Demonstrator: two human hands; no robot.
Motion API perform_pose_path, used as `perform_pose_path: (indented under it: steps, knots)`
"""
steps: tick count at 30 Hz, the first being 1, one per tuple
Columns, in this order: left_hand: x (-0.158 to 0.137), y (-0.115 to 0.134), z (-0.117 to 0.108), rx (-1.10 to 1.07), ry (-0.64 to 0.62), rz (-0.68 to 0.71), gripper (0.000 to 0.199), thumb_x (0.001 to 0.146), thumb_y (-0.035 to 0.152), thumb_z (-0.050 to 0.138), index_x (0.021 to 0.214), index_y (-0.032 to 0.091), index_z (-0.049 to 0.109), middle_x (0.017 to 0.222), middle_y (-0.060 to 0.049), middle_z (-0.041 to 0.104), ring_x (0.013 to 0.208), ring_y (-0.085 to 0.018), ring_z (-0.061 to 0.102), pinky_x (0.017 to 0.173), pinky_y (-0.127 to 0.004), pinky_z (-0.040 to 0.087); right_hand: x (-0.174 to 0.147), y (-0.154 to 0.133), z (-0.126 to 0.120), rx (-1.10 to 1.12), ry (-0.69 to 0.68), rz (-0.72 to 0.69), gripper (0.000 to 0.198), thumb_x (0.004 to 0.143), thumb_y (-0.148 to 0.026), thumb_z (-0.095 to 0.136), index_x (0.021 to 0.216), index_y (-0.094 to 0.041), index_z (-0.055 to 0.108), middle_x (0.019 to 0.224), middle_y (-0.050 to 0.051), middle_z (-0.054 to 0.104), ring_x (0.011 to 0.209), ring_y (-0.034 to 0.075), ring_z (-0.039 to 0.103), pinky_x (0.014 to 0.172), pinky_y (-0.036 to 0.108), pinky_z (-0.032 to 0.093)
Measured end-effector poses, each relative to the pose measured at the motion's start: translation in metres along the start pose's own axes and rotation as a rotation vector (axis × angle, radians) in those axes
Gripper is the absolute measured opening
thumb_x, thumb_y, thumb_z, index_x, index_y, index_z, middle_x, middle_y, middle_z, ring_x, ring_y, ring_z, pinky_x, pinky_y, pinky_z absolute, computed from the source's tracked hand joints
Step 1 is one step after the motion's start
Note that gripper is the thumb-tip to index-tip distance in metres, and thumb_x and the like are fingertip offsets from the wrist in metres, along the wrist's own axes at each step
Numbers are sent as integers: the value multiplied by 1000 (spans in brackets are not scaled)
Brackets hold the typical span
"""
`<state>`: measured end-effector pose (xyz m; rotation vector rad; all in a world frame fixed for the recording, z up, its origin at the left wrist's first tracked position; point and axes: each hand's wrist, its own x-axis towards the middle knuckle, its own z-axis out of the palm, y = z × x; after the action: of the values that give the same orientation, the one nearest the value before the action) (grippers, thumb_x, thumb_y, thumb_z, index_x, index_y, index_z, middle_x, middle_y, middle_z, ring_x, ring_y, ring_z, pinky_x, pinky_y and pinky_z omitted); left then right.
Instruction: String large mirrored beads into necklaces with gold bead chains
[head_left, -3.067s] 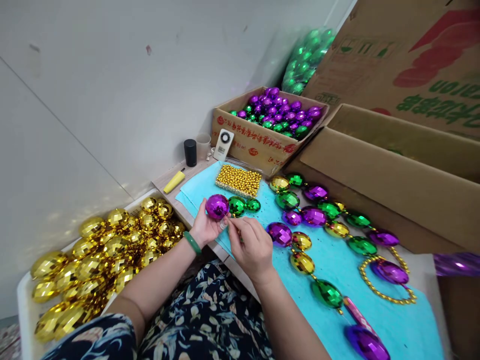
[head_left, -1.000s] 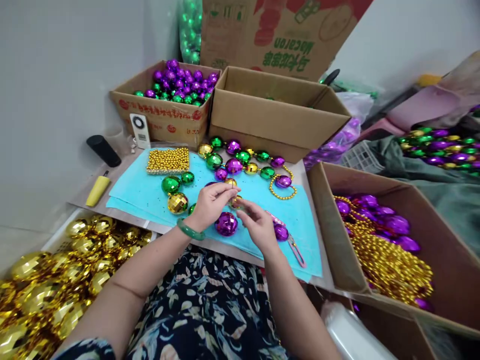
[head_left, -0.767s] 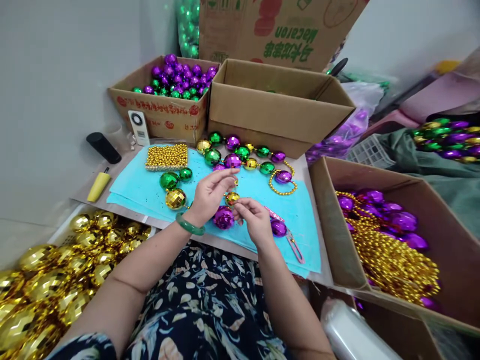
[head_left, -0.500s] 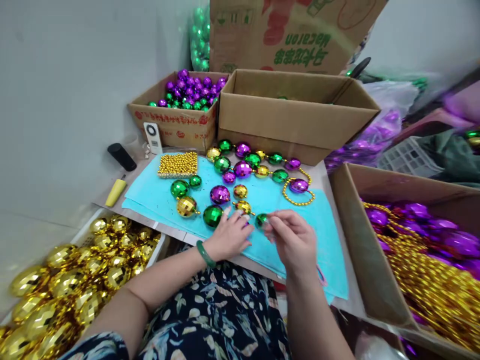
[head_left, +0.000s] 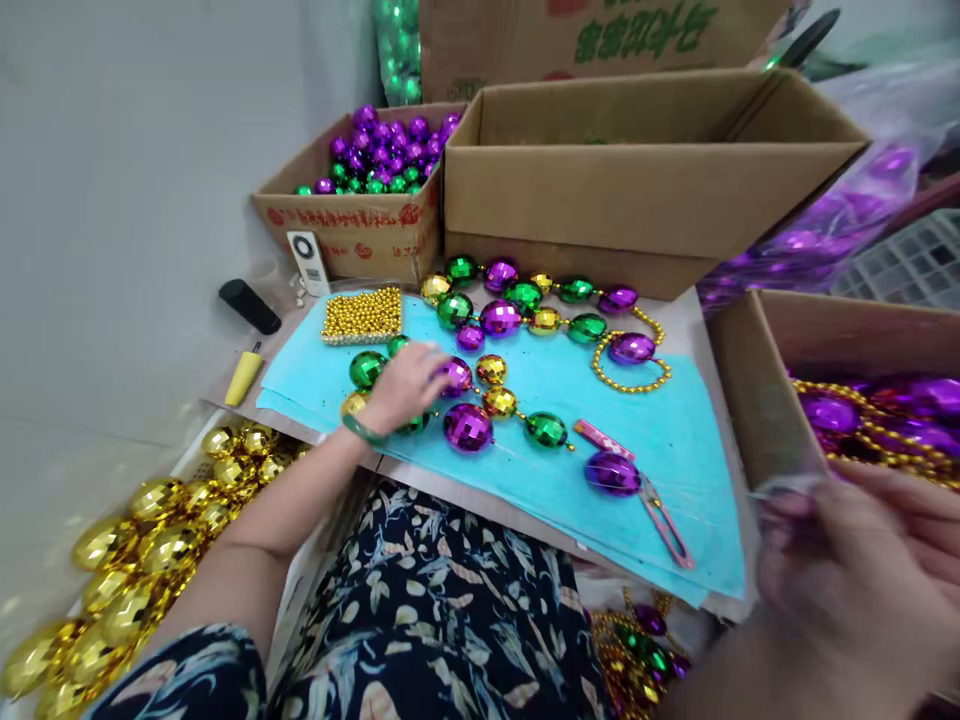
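My left hand, a green bangle at its wrist, reaches over the beads with fingers stretched out. Its fingertips are at a faceted purple bead, partly covering a green bead. A row of a purple bead, a gold bead and a green bead lies on the blue cloth. Farther right, another purple bead rests by pink-handled snips. My right hand, blurred, is beside the right box with fingers curled together; what they hold is unclear.
A bead garland lies at the back of the cloth, near a tray of small gold beads. Cardboard boxes stand behind. Another box with gold chains is at right. Large gold beads fill a crate at left.
My right hand has moved far right and nearer the camera. My left hand has shifted left and away from me. The purple bead and snips at right now show. The view has shifted.
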<state>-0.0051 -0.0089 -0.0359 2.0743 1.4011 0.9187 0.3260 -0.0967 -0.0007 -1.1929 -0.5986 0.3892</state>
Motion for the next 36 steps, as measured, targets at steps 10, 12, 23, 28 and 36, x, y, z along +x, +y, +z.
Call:
perform_pose_path:
  steps: [10, 12, 23, 28, 36]
  knots:
    - [92, -107, -57, 487, -155, -384, 24, 78, 20, 61, 99, 14, 71, 103, -8, 69, 97, -20, 58, 89, -27, 40, -56, 36, 22, -239, -528, 169, 19, 72, -30, 70, 86, -18, 72, 58, 0, 61, 48, 11, 52, 42, 24, 41]
    - [96, -107, -50, 483, -155, -387, 27, 75, 18, 64, 101, 13, 70, 99, -7, 70, 93, -19, 58, 86, -27, 41, -63, 41, 26, -243, -584, 166, 19, 75, -30, 67, 90, -18, 71, 57, -1, 60, 48, 11, 53, 43, 24, 43]
    - [99, -99, -47, 287, -26, -502, 24, 65, 4, 64, 86, 14, 69, 95, -11, 69, 101, -25, 56, 95, -37, 37, -69, 54, 33, -212, -620, 250, 23, 72, -33, 67, 87, -16, 68, 52, -1, 58, 46, 12, 52, 41, 23, 42]
    - [92, -63, -45, 38, 102, -502, 13, 79, 17, 57, 87, 12, 66, 89, -11, 69, 94, -21, 60, 86, -34, 47, -76, 53, 36, -191, -640, 230, 19, 74, -32, 66, 84, -16, 69, 53, -1, 57, 47, 11, 51, 43, 23, 42]
    - [46, 15, -23, -1200, 14, -598, 12, 79, 19, 63, 87, 11, 64, 75, -5, 66, 61, -8, 62, 53, -16, 48, -94, 57, 43, -172, -736, 112, 16, 80, -30, 60, 82, -17, 70, 54, -1, 55, 49, 11, 48, 45, 22, 40]
